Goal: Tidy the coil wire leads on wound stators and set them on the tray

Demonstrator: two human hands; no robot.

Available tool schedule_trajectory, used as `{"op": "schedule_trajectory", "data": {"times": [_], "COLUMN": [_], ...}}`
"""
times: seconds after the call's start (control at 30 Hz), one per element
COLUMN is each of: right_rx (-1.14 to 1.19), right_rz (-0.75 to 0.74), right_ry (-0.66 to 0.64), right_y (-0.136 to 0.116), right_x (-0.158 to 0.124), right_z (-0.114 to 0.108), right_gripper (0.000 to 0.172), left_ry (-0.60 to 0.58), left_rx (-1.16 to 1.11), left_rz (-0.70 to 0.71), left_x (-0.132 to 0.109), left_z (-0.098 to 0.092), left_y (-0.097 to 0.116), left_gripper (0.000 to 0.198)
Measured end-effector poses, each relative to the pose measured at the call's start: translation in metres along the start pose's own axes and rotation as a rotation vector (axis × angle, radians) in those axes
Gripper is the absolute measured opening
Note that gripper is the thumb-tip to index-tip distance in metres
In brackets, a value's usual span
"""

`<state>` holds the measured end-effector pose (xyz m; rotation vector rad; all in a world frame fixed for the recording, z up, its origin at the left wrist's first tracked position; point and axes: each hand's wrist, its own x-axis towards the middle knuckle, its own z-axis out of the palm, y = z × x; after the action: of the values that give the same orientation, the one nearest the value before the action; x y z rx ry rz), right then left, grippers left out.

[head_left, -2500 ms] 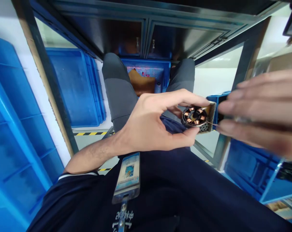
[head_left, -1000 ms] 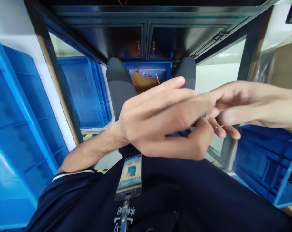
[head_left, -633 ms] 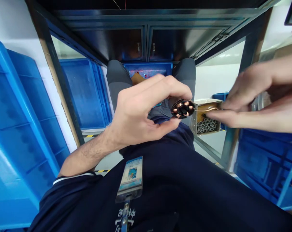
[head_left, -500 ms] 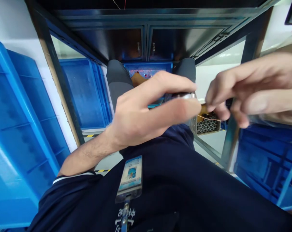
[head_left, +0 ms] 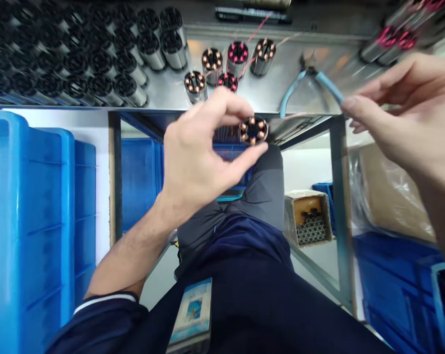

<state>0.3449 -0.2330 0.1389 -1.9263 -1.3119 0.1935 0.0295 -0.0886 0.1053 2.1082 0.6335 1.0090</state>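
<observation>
My left hand [head_left: 198, 157] pinches a small motor stator [head_left: 253, 131] with copper windings between thumb and fingertips, its end facing me. My right hand [head_left: 401, 110] is at the upper right with fingers apart, holding nothing I can see. Its thumb is close to the end of the blue handle of a pair of wire cutters [head_left: 311, 83], which lie on the steel bench top [head_left: 311, 49]. Just beyond my left fingers stand several wound stators [head_left: 212, 61], some with red wire leads.
Dense rows of dark stators [head_left: 97, 64] stand at the bench's left, and pink-marked stators [head_left: 392, 39] lie at the far right. Below are blue crates [head_left: 27, 221], a small cardboard box [head_left: 307, 219] of dark parts, and a metal table leg [head_left: 342, 206].
The view has tilted up from the shelf underside to the steel bench top. My right hand has left the cardboard box and moved up. My left hand still holds the stator, now higher.
</observation>
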Motion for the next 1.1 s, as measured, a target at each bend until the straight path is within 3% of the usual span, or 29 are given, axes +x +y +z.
{"op": "schedule_trajectory", "data": {"times": [0.07, 0.13, 0.27, 0.37, 0.47, 0.57, 0.67, 0.8, 0.87, 0.9, 0.97, 1.0, 1.1], "right_rx": [-0.148, -0.226, -0.307, -0.395, -0.519, -0.64, -0.719, -0.698, -0.576, -0.401, -0.131, -0.083, -0.003], "right_rz": [-0.061, 0.002, 0.097, 0.137, 0.175, 0.216, 0.244, 0.189, 0.1, 0.0, -0.171, -0.214, -0.222], "right_ry": [0.093, 0.034, -0.048, -0.037, -0.013, -0.036, -0.071, -0.037, -0.028, -0.015, -0.139, -0.231, -0.374], "right_y": [0.018, 0.029, 0.036, 0.041, 0.05, 0.06, 0.061, 0.023, -0.015, -0.037, -0.082, -0.102, -0.134], "right_x": [0.018, 0.027, 0.027, 0.034, 0.055, 0.082, 0.101, 0.091, 0.062, 0.043, 0.0, -0.021, -0.067], "right_z": [0.008, 0.011, -0.001, -0.016, -0.021, -0.016, -0.011, -0.005, 0.001, 0.005, 0.014, 0.018, 0.026], "right_gripper": [0.032, 0.03, 0.018, 0.016, 0.029, 0.035, 0.021, 0.009, 0.015, 0.019, 0.028, 0.024, 0.015], "left_ry": [0.014, -0.001, -0.01, 0.054, 0.119, 0.135, 0.141, 0.196, 0.222, 0.235, 0.277, 0.306, 0.34], "left_rx": [0.133, 0.267, 0.428, 0.454, 0.443, 0.431, 0.419, 0.401, 0.35, 0.307, 0.19, 0.124, -0.05], "left_rz": [0.004, -0.029, -0.122, -0.058, -0.001, 0.058, 0.042, -0.012, 0.007, 0.023, 0.075, 0.119, 0.247], "left_x": [0.033, 0.062, 0.082, 0.065, 0.032, -0.008, -0.046, -0.08, -0.087, -0.088, -0.086, -0.084, -0.081], "left_z": [0.01, 0.025, 0.047, 0.05, 0.049, 0.043, 0.028, 0.005, 0.001, 0.002, 0.009, 0.013, 0.021], "left_y": [-0.013, -0.028, -0.047, -0.04, -0.019, -0.003, 0.0, -0.001, 0.004, 0.008, 0.014, 0.016, 0.017], "left_gripper": [0.039, 0.045, 0.051, 0.057, 0.067, 0.057, 0.046, 0.035, 0.038, 0.042, 0.055, 0.06, 0.049]}}
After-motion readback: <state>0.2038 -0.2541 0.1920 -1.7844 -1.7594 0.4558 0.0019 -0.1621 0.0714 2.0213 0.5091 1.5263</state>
